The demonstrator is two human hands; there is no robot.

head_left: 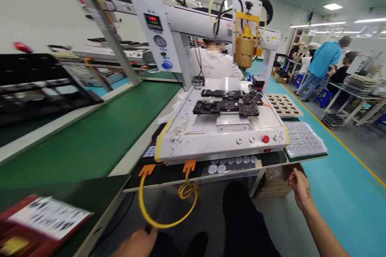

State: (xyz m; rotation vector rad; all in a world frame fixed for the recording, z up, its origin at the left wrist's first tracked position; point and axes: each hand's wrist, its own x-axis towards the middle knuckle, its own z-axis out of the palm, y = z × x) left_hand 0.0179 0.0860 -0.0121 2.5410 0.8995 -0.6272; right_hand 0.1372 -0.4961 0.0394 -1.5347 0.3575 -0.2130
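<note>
My right hand (299,186) reaches down to the right of my knees, beside a cardboard box (276,182) under the bench; its fingers are loosely curled and seem to hold nothing. My left hand (137,244) rests low at the bottom edge near my lap, close to a looped yellow cable (163,219); whether it grips anything is hidden. In front of me stands a white dispensing machine (221,130) with black fixtures (229,104) on its plate and a yellow nozzle head (245,46) above.
A green conveyor belt (90,136) runs along the left. A control box (157,34) with a red display stands behind it. Trays of small round parts (303,138) and an empty slotted tray (283,104) lie right of the machine. A person in white sits opposite; others work at far right.
</note>
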